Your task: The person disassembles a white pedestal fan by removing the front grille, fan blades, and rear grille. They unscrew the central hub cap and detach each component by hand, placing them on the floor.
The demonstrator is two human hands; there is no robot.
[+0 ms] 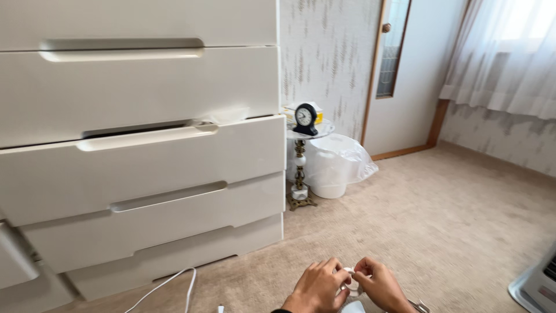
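Note:
Both of my hands meet at the bottom edge of the head view, above beige carpet [440, 232]. My left hand [317, 287] and my right hand [377, 285] pinch a small white object [349, 282] between their fingertips. Most of that object is hidden by my fingers, so its shape is unclear. A bit of pale material shows just under my hands at the frame's edge.
A white chest of drawers [139, 145] fills the left; one drawer stands slightly ajar. A white cable [174, 284] lies at its foot. A small stand with a black clock [304, 119], a bagged white bin [333, 165], a door [408, 75], curtains [509, 52] and a heater corner [538, 284] surround the floor.

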